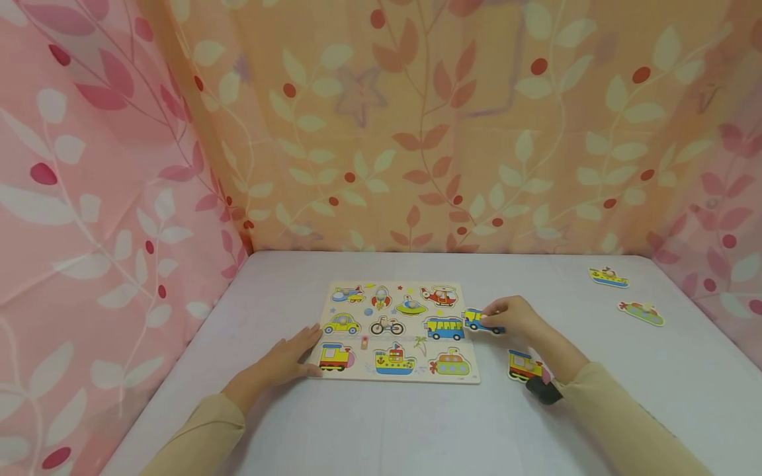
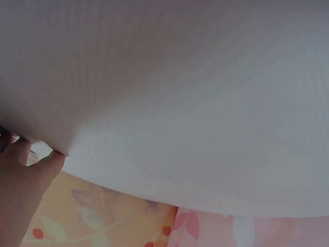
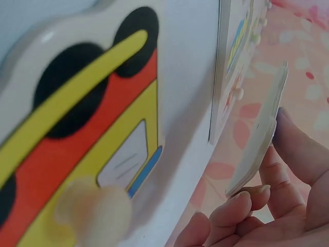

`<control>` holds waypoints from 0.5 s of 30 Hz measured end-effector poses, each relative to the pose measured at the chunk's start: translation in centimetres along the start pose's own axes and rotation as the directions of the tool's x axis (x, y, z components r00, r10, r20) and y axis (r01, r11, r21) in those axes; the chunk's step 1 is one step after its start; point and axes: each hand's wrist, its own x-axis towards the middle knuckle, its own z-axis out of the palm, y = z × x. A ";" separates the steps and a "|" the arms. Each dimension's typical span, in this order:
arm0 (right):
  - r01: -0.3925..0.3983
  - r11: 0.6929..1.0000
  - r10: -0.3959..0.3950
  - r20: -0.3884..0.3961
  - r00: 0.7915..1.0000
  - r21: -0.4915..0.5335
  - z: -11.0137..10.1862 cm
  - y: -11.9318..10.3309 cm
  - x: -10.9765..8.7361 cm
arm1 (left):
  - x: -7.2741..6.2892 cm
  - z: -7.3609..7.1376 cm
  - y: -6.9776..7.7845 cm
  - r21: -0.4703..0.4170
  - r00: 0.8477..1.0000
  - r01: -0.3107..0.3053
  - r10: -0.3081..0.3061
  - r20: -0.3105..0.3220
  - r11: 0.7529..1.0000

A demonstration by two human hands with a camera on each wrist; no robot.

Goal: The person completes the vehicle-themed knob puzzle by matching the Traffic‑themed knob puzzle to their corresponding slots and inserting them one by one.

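Observation:
A wooden peg puzzle board [image 1: 369, 344] with vehicle pictures lies on the table. My left hand [image 1: 292, 357] rests at its left edge, fingers on the side and thumb near the front corner; in the left wrist view the fingertips [image 2: 59, 156] show small at the far left. My right hand [image 1: 514, 320] pinches a blue and yellow bus puzzle piece [image 1: 474, 320] by the board's right edge, beside the printed bus. From the right wrist view, the bus piece [image 3: 259, 136] appears edge-on, tilted between thumb and fingers.
A train puzzle piece [image 1: 524, 365] with a knob lies below my right wrist, partly covered by the black wrist camera [image 1: 544, 391]. A ship piece [image 1: 608, 277] and a submarine piece [image 1: 641, 313] lie at the far right of the white table [image 1: 381, 430]. Patterned curtains [image 1: 369, 158] surround it.

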 end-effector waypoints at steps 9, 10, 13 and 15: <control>0.005 1.000 -0.005 0.012 1.000 -0.005 1.2 -0.7 0.5 | -0.1 -0.2 0.3 -0.009 1.000 0.003 -0.003 0.003 1.000; 0.007 1.000 -0.007 0.013 1.000 -0.007 1.3 -0.9 0.5 | -0.1 -0.2 0.3 -0.009 1.000 0.000 0.000 0.004 1.000; 0.025 1.000 -0.025 0.015 1.000 -0.017 1.7 -1.2 0.7 | -0.1 -0.2 0.3 -0.017 1.000 -0.002 0.002 0.007 1.000; 0.033 0.999 -0.033 0.021 0.999 -0.018 2.1 -1.4 0.9 | -0.2 -0.2 0.3 -0.015 1.000 0.003 -0.003 0.008 1.000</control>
